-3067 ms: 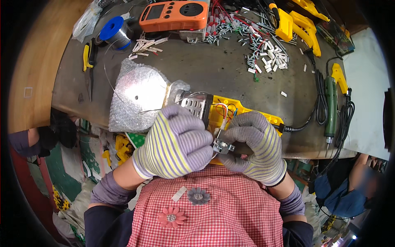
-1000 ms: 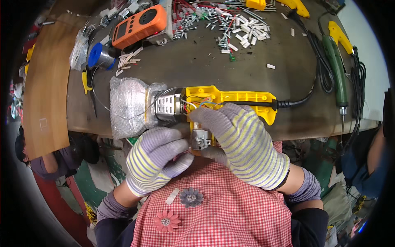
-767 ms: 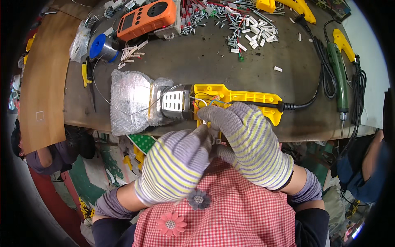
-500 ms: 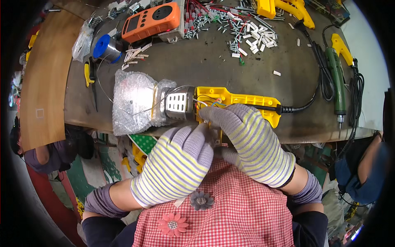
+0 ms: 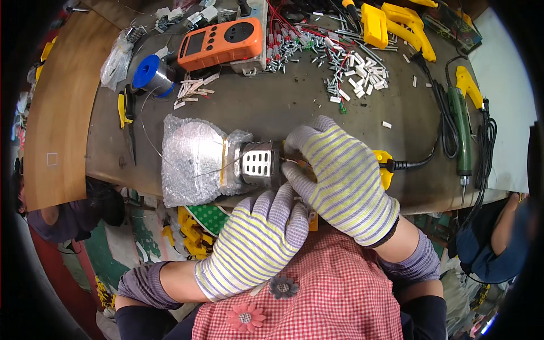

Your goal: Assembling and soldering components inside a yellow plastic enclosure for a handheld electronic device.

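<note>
An electric hand tool lies across the bench edge: a slotted metal collar, a bubble-wrapped head on its left and a yellow handle shell on its right. My right hand, in a striped knit glove, covers most of the shell. Its fingertips and thumb curl in beside the collar, over the wiring; what they grip is hidden. Gloved alike, my left hand is just below the collar, fingers bent and close together. Its fingertips meet near the right thumb, and anything in them is hidden. A small yellow part shows beside it.
Behind the tool are an orange meter, a solder spool, loose screws and white sleeves. Yellow-handled cutters lie left. A green electric screwdriver and black cords stand right. Other people's arms show at both sides.
My right hand has moved up over the yellow shell, covering the wires that were visible. My left hand stays below the collar. The whole bench view has shifted slightly right and down.
</note>
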Tool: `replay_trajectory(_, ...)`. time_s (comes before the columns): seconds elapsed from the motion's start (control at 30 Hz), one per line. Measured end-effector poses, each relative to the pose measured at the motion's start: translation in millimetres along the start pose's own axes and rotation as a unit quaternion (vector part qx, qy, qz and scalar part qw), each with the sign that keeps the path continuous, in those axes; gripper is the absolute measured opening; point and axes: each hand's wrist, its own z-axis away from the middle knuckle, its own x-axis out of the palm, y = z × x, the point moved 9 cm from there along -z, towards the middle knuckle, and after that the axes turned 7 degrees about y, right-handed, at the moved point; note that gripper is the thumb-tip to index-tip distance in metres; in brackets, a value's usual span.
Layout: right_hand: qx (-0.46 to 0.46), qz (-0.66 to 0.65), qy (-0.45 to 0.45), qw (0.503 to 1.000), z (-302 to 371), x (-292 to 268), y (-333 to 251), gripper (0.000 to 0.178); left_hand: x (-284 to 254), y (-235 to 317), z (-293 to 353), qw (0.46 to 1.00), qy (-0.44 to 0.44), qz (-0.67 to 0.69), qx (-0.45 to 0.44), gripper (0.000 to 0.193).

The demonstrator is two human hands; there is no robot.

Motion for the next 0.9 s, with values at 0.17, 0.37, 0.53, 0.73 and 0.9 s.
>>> replay_trajectory(0.17,-0.003,0.107,-0.001,0.994,-6,11,-1,0.011,-2,0,-2,0.999,0.001,-0.024,0.024,0.037)
replay_trajectory(0.37,-0.056,0.139,-0.071,0.986,-11,18,-7,0.009,0,-3,1,1.0,-0.005,0.01,0.021,0.038)
replay_trajectory(0.53,-0.133,0.134,-0.115,0.975,-4,10,-9,0.011,-1,-3,1,0.999,-0.02,0.006,0.028,0.036)
replay_trajectory(0.73,-0.163,0.039,-0.135,0.977,3,14,1,0.017,1,3,-6,0.995,0.034,-0.063,0.074,0.024)
replay_trajectory(0.9,-0.019,0.094,-0.253,0.963,2,46,5,0.02,-8,11,-8,0.99,-0.03,-0.116,0.076,0.022)
